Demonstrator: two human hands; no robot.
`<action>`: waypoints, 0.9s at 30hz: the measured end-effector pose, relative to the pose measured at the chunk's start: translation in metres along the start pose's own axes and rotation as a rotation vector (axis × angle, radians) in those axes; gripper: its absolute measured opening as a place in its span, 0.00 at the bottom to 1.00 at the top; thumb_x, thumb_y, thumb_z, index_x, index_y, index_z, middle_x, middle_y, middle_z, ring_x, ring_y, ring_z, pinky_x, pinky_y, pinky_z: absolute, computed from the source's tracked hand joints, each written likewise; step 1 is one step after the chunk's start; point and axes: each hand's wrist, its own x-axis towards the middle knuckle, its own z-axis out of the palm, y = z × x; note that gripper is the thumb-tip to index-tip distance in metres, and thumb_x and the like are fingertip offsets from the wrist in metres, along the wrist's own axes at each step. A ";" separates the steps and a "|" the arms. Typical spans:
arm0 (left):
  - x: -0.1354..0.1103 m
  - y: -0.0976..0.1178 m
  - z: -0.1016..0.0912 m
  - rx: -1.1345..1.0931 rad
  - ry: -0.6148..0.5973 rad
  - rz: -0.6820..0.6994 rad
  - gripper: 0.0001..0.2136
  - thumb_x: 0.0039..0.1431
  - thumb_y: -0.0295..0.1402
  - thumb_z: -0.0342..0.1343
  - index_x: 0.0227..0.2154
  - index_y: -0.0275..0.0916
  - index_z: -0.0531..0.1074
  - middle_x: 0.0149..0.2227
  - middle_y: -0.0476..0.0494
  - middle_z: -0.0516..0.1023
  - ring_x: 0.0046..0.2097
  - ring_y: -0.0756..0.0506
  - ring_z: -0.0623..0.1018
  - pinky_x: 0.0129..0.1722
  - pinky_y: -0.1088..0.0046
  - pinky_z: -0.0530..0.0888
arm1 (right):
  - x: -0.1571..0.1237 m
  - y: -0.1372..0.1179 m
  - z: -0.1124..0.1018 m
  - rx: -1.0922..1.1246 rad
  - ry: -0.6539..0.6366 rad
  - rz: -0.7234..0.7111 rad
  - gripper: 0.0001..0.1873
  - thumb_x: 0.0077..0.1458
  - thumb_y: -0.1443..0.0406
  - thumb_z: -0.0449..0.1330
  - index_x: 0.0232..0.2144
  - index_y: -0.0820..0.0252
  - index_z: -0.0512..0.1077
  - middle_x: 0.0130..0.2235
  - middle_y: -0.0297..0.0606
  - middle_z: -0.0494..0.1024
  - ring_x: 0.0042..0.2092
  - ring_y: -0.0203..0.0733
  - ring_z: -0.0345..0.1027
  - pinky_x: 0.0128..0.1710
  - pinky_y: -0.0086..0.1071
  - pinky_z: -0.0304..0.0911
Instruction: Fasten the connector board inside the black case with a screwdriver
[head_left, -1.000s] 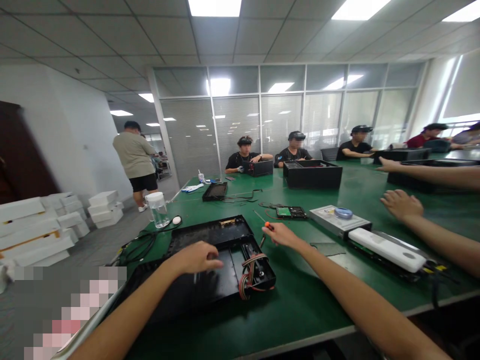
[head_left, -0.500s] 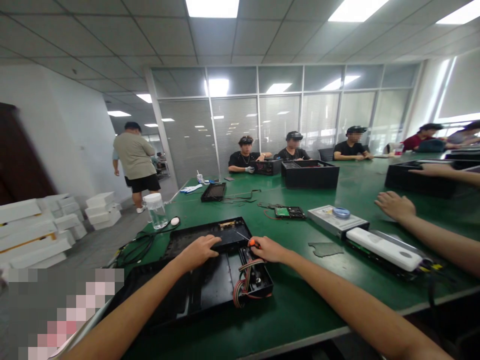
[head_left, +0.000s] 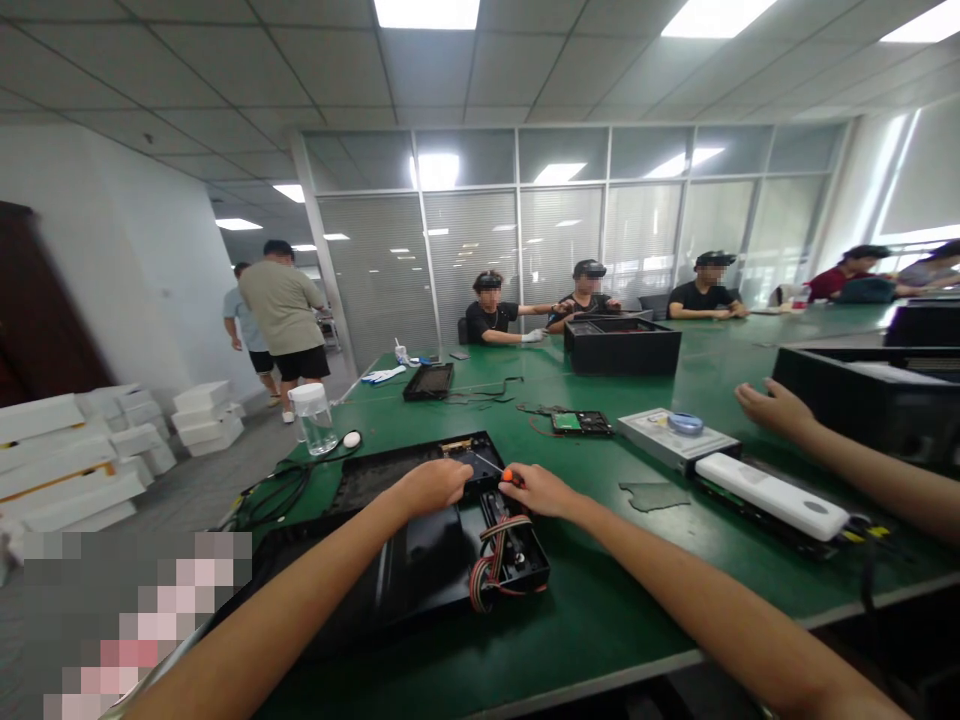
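Observation:
My right hand [head_left: 541, 492] is closed around the orange handle of a screwdriver [head_left: 508, 475]. The thin shaft points left and up, over a black metal panel [head_left: 397, 466] with a small brass-coloured strip at its far edge. Close to the screwdriver's tip, my left hand [head_left: 436, 486] has its fingers drawn together at the panel; whatever they pinch is hidden. Beneath both hands lies a flat black computer case [head_left: 420, 545], partly covered by my left forearm. A striped ribbon cable [head_left: 487, 570] is bundled at its right end.
To the right are a grey drive box [head_left: 652, 440] with a blue roll on it, a white bar-shaped device [head_left: 772, 495] and a co-worker's hand [head_left: 776, 408]. A hard drive [head_left: 581, 423] lies beyond my hands. A clear jar [head_left: 313, 420] and black cables [head_left: 274, 495] are at left.
My left hand has moved right, towards the screwdriver's tip, and its fingers have closed together. My right hand keeps the screwdriver nearly in place. The co-worker's hand at right has shifted slightly left.

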 end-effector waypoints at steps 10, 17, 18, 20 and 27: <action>0.030 0.009 0.044 -0.260 0.107 0.014 0.10 0.57 0.25 0.45 0.38 0.36 0.70 0.38 0.44 0.74 0.41 0.48 0.72 0.42 0.75 0.66 | 0.007 0.018 -0.013 0.060 0.154 0.093 0.14 0.50 0.56 0.53 0.33 0.61 0.67 0.28 0.34 0.71 0.28 0.35 0.62 0.28 0.27 0.54; 0.022 0.010 0.048 -0.275 0.128 0.013 0.11 0.60 0.26 0.42 0.40 0.36 0.68 0.40 0.43 0.72 0.42 0.48 0.71 0.45 0.74 0.66 | 0.007 0.019 -0.012 0.026 0.155 0.070 0.13 0.51 0.57 0.52 0.33 0.61 0.68 0.28 0.34 0.71 0.28 0.35 0.62 0.28 0.27 0.53; 0.022 0.010 0.047 -0.292 0.132 0.007 0.11 0.60 0.26 0.42 0.40 0.36 0.68 0.40 0.43 0.72 0.43 0.48 0.71 0.45 0.74 0.65 | 0.006 0.019 -0.012 0.022 0.149 0.071 0.13 0.51 0.57 0.52 0.32 0.61 0.68 0.27 0.33 0.71 0.28 0.35 0.62 0.28 0.27 0.54; 0.020 0.012 0.045 -0.344 0.152 -0.026 0.11 0.59 0.27 0.44 0.43 0.37 0.67 0.41 0.44 0.73 0.43 0.48 0.71 0.46 0.73 0.65 | 0.006 0.018 -0.012 0.013 0.138 0.071 0.13 0.51 0.56 0.52 0.32 0.60 0.67 0.27 0.33 0.71 0.28 0.35 0.62 0.28 0.28 0.54; 0.020 0.012 0.044 -0.551 0.169 -0.162 0.09 0.56 0.30 0.51 0.39 0.36 0.70 0.34 0.47 0.76 0.37 0.50 0.74 0.38 0.78 0.68 | 0.007 0.024 -0.019 0.067 0.135 0.093 0.15 0.49 0.56 0.54 0.33 0.61 0.65 0.28 0.34 0.71 0.30 0.36 0.63 0.29 0.28 0.55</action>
